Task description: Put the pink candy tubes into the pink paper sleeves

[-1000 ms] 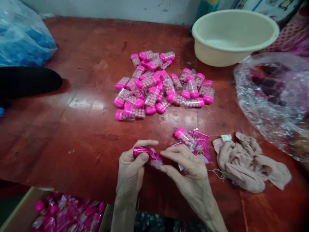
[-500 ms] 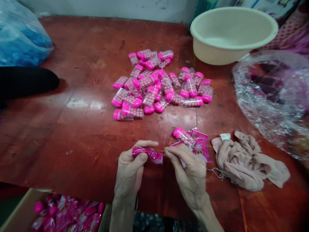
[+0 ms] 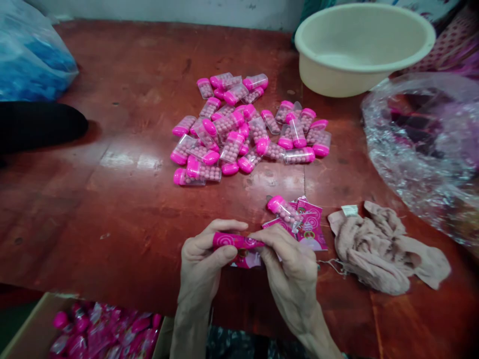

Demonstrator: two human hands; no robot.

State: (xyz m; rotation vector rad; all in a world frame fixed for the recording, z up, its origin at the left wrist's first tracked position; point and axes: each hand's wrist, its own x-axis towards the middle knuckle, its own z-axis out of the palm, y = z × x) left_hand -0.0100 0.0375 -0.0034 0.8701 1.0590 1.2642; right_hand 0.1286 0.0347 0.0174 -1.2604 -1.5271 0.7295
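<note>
Between thumb and fingers, my left hand [image 3: 204, 259] grips a pink printed wrapper [image 3: 224, 241] with swirl patterns. My right hand [image 3: 288, 259] pinches the right end of that same wrapper, whose lower part hangs folded below. Whether anything is inside it I cannot tell. Just beyond my right hand, more flat pink wrappers [image 3: 314, 232] lie on the table, and a clear candy bottle [image 3: 286, 209] with a pink cap and pink balls rests on them. Farther off is a loose heap of similar candy bottles [image 3: 232, 147], lying at various angles.
A beige cloth [image 3: 374, 249] lies crumpled at right, below a clear plastic bag [image 3: 389, 134]. A cream basin [image 3: 337, 82] stands at the back right. At left are a bag of blue pieces [image 3: 37, 60] and a black rounded object [image 3: 45, 124]. An open carton [image 3: 33, 319] holds pink packed items.
My right hand has moved left and now pinches the wrapper's right end. The wrapper has shifted slightly right, and a lower printed part now shows beneath it.
</note>
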